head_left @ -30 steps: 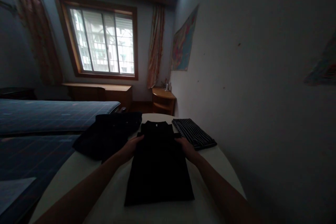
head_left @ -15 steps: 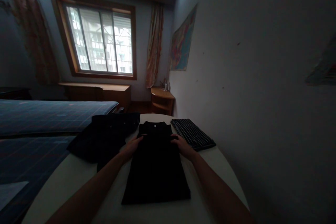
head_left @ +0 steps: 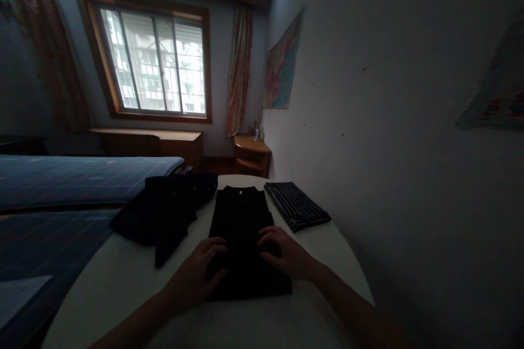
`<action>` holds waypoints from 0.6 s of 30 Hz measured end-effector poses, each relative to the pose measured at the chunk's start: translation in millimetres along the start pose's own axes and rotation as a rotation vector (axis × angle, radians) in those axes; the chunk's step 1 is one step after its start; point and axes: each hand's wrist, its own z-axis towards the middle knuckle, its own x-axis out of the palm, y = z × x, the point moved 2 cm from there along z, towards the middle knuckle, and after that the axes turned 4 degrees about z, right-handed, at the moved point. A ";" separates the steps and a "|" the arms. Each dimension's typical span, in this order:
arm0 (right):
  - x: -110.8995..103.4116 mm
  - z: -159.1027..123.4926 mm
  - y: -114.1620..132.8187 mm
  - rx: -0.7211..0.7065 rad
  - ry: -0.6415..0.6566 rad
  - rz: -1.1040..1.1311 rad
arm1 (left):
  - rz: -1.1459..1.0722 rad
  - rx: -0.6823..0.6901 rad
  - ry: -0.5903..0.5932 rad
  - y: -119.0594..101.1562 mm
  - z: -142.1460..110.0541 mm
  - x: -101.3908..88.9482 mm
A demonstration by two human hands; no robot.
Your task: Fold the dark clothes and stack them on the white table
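A black shirt [head_left: 243, 221] lies folded into a long panel on the pale round table [head_left: 118, 278], its collar and small white label at the far end. Over its left edge rests my left hand [head_left: 206, 267], fingers curved and apart. My right hand [head_left: 284, 251] is at the shirt's right edge, fingers and thumb spread with a gap between them. Neither hand visibly grips the cloth. Whether the fingertips press on it is too dark to tell.
A dark garment [head_left: 164, 212] lies crumpled at the table's left, partly over its edge. A folded striped black garment [head_left: 297, 204] lies to the right. A bed with a blue plaid cover [head_left: 82, 182] stands left; a bare wall [head_left: 393, 174] runs along the right.
Both hands have let go of the shirt's sides near the collar and moved back toward me, over its lower half. The shirt's sides now lie flatter and its collar end is uncovered.
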 end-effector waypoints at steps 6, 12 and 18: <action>18.8 -44.9 33.5 -0.089 0.223 -0.233 | 0.311 0.231 0.268 -25.3 -30.7 -2.9; 37.7 -49.0 20.9 -0.170 0.246 -0.578 | 0.436 0.301 0.270 -17.0 -29.9 3.5; 28.1 -65.4 48.4 -0.138 0.367 -0.515 | 0.476 0.298 0.419 -39.1 -49.1 -3.0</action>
